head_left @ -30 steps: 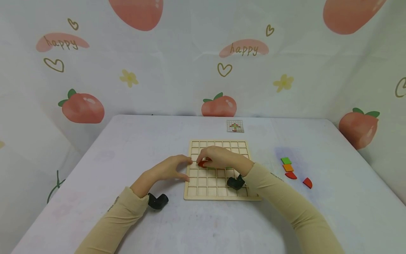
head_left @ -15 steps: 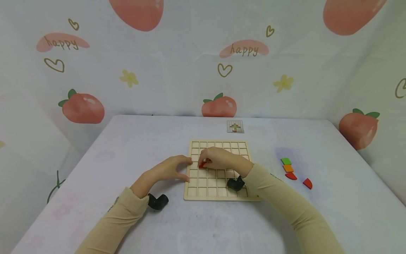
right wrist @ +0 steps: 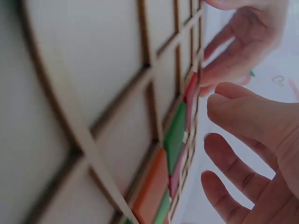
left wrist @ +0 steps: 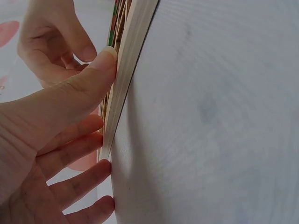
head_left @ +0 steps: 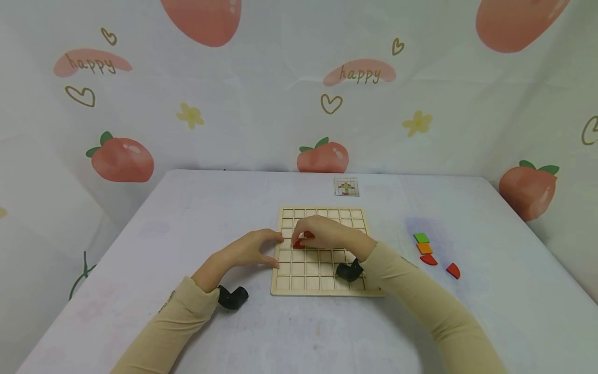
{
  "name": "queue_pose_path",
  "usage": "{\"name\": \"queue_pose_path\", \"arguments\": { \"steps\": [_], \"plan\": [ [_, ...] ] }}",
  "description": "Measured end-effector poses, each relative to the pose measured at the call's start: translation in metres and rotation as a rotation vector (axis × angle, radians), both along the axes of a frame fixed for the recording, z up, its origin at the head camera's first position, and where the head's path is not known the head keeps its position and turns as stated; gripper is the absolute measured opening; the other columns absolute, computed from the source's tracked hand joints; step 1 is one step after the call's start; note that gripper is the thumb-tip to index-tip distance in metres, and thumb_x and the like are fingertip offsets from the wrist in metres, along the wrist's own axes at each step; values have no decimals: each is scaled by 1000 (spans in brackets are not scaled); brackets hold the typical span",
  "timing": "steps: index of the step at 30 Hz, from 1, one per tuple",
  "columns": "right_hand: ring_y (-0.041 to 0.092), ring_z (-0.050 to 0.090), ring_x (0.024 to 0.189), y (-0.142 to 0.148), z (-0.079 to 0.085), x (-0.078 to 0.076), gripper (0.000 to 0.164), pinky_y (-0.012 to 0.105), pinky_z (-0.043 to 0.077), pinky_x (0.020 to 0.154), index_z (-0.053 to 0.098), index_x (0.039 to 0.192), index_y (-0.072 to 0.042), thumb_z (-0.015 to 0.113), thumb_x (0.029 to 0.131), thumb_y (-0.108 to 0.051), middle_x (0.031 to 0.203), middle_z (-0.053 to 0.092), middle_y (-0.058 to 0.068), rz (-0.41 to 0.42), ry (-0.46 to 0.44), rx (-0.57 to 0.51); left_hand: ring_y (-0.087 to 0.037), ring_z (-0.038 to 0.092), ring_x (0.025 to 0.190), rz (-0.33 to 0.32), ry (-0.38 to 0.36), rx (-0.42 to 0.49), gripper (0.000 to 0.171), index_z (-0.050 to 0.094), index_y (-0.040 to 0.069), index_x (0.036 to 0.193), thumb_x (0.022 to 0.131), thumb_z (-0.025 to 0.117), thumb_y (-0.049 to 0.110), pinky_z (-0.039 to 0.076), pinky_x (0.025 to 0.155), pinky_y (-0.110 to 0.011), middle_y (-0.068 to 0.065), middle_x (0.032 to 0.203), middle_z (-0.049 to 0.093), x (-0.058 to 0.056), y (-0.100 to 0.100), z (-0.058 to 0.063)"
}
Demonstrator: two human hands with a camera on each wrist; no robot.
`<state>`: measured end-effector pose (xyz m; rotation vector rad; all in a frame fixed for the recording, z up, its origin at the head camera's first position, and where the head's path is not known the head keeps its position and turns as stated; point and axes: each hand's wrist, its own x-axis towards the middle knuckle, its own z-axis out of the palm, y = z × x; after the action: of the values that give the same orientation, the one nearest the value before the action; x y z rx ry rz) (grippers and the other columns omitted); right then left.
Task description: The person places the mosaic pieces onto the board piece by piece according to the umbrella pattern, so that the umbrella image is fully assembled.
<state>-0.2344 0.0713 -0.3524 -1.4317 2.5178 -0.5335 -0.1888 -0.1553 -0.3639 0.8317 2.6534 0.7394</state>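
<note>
A pale wooden board (head_left: pixel 312 268) lies flat on the white bench (head_left: pixel 224 208) in front of the person, its face ruled into square cells by thin, dark-edged strips inside a plain border. Toward the far half of the grid sits a red tile (head_left: pixel 297 244); the right wrist view also shows a flat green tile (right wrist: pixel 174 133) and a thick-edged orange tile (right wrist: pixel 150 189) in the cells. The right grip (head_left: pixel 322 232) is released, its fingers loosely bent just above the tiles and holding nothing. The left grip (head_left: pixel 247 246) is unclenched, thumb and fingers spread along the board's left edge, the thumb touching it. Right of the board lie a green square (head_left: pixel 421 238), an orange square (head_left: pixel 424 248) and two red quarter-rounds (head_left: pixel 453 270). Beyond the board is a small card (head_left: pixel 346 187) printed with a grid and a coloured figure. "happy" reads twice in brown script on the backdrop (head_left: pixel 261 78); dark marks on the beige sleeves (head_left: pixel 420 291) are too small to read.
</note>
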Motion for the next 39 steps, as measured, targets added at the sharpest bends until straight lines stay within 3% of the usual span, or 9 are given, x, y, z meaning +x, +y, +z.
{"name": "queue_pose_path", "arguments": {
  "steps": [6, 21, 30, 39],
  "plan": [
    [14, 64, 92, 14, 4, -2, 15, 27, 54, 86, 69, 101, -8, 62, 88, -6, 102, 68, 3, -48, -38, -59, -32, 44, 130, 7, 0, -13, 57, 56, 2, 124, 77, 76, 27, 36, 111, -47, -15, 136, 52, 0, 1, 0],
    [16, 63, 85, 70, 7, 0, 17, 25, 54, 75, 68, 104, -6, 62, 89, -10, 104, 68, 7, -158, -79, -139, -33, 43, 131, 19, -2, -31, 58, 56, 2, 125, 77, 76, 26, 34, 112, -47, -16, 137, 51, 1, 2, 0],
    [21, 62, 88, 112, 7, 3, 16, 40, 55, 81, 68, 102, -5, 64, 87, -9, 100, 69, 8, -276, -52, -191, -32, 44, 131, 9, 3, -27, 59, 55, 1, 126, 77, 76, 27, 35, 112, -46, -16, 136, 52, -2, 3, 0],
    [16, 59, 86, 161, 10, 9, 20, 44, 53, 84, 67, 104, 0, 66, 85, -7, 103, 69, 14, -454, -48, -184, -34, 45, 130, 0, 21, -29, 59, 56, 1, 125, 77, 76, 28, 35, 111, -47, -17, 135, 53, -2, 1, -3]
  ]
}}
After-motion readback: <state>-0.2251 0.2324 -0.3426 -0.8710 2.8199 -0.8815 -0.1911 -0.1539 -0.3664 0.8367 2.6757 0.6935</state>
